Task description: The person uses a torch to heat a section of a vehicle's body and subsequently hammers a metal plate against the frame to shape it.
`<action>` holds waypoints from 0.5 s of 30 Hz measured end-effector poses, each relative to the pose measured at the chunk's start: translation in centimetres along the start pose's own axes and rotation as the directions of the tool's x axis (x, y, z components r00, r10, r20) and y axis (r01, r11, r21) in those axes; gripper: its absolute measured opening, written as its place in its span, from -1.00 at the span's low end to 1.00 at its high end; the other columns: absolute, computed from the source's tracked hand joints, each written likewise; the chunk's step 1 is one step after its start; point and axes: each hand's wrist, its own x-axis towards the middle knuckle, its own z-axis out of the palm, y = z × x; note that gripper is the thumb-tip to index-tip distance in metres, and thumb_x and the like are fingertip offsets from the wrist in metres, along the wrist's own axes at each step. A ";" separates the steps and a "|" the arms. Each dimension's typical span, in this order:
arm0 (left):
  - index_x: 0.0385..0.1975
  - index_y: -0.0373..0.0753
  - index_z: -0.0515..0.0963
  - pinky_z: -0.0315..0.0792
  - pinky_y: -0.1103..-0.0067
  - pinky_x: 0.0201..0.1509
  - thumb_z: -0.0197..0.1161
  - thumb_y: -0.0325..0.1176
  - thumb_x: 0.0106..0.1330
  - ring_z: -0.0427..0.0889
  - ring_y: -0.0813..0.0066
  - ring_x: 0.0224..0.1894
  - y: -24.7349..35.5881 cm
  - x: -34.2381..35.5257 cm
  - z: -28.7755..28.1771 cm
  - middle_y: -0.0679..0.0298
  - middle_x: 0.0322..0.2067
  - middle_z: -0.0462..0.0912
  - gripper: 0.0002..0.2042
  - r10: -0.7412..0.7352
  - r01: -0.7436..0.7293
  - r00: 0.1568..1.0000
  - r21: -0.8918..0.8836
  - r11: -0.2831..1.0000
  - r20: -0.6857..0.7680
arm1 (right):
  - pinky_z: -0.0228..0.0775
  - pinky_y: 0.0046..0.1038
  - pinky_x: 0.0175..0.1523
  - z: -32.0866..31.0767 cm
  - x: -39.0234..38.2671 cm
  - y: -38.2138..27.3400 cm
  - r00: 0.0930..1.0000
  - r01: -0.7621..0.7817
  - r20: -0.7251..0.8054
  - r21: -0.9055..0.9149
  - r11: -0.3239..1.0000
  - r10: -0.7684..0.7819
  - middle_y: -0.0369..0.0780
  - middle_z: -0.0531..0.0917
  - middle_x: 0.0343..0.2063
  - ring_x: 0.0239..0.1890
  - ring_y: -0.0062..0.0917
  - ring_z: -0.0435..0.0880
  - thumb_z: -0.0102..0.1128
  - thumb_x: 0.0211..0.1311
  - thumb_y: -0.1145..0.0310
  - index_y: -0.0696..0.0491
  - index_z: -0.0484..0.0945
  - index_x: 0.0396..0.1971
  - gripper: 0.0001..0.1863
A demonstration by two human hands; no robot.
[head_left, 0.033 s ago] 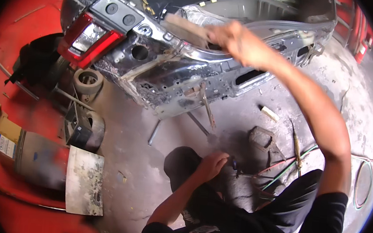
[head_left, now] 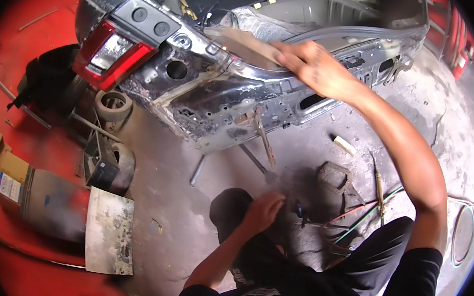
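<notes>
My right hand (head_left: 317, 70) reaches up to the edge of a bare-metal car body section (head_left: 242, 92). It grips a flat brown strip (head_left: 248, 46), which slants along the curved edge of the opening; its exact kind is unclear. Whether the strip touches the metal is hard to tell. A red and clear tail light (head_left: 112, 55) sits on the body's left corner. Beside my bent left knee, my left hand (head_left: 263, 212) is closed with its fingers curled together. Whatever it may hold is hidden.
Locking pliers (head_left: 263, 133) hang on the lower metal edge. On the floor are a metal bracket (head_left: 336, 179), a white block (head_left: 344, 146), hoses (head_left: 354, 229) and a long thin tool (head_left: 379, 188). Tape rolls (head_left: 113, 105), a carton (head_left: 7, 167) and a worn panel (head_left: 110, 230) lie left.
My right hand has moved right and slightly down, bringing the brown strip with it. My left hand has shifted slightly left.
</notes>
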 end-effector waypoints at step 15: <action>-0.13 -0.31 0.63 0.52 0.29 0.08 0.27 -0.45 0.37 0.66 -0.01 -0.05 -4.0 -1.0 -6.7 0.02 -0.15 0.69 -0.85 -0.134 0.277 0.906 0.325 0.904 -0.400 | 0.22 -0.58 -0.75 -6.1 0.0 2.2 0.867 -0.429 0.354 0.177 0.886 0.350 -0.32 0.52 -0.65 -0.81 -0.73 0.39 0.08 0.50 0.04 0.04 0.65 0.16 -0.54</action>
